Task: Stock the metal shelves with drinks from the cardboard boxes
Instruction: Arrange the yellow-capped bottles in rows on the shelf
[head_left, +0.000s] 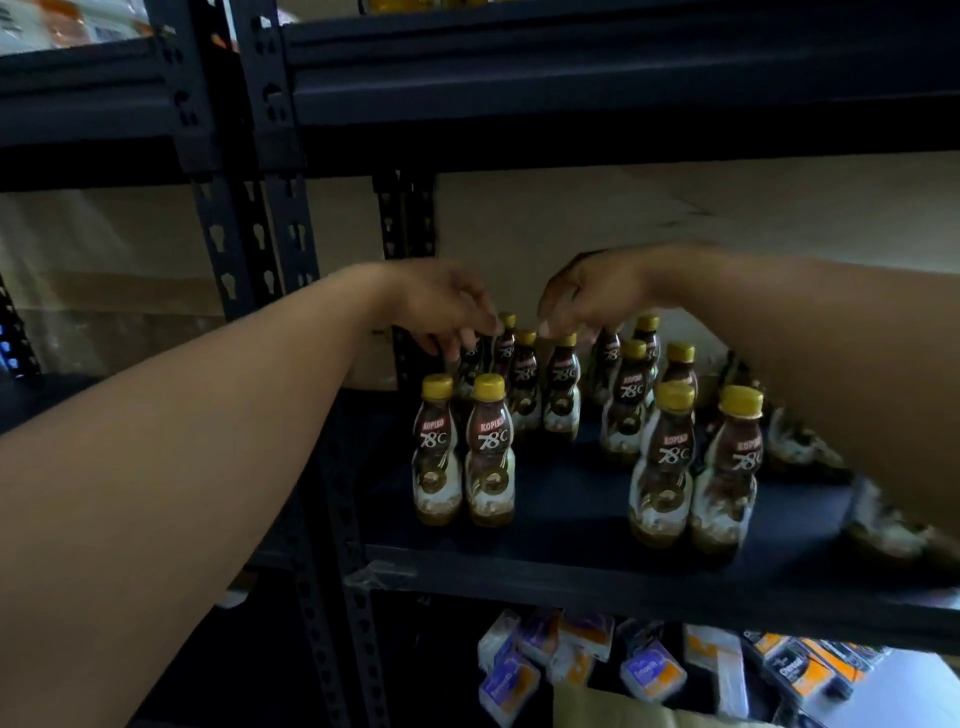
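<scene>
Dark metal shelf (571, 525), dim light. Yellow-capped brown plastic coffee bottles (491, 447) stand upright beneath and nearer than both our hands. Our left hand (441, 306) pinches the top of a back-row bottle (471, 364). Our right hand (587, 296), close beside but apart, curls over neighbouring caps; whether it grips, we cannot tell.

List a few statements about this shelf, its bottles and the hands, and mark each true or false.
1. The bottles on the shelf have yellow caps. True.
2. The left hand and the right hand both reach to the back bottles. True.
3. The two front left bottles lie on their sides. False: they stand upright.
4. The right hand carries a cardboard box. False: its fingertips are at a bottle cap.
5. Below the shelf lie small packs. True.
</scene>
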